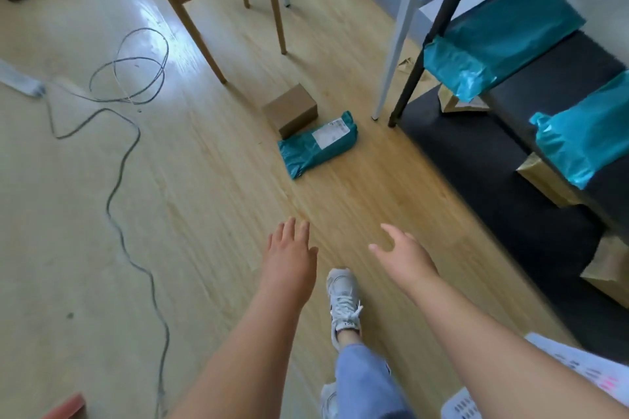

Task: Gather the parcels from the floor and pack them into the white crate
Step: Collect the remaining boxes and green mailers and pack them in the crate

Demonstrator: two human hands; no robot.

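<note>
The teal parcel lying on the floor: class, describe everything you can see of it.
The teal parcel is an oblong packet wrapped in glossy, wrinkled plastic film, its near end crumpled. A white label with small print, too blurred to read, sits on its top face. It lies flat on the wooden floor, right beside a brown cardboard box; whether they touch is unclear.
</note>
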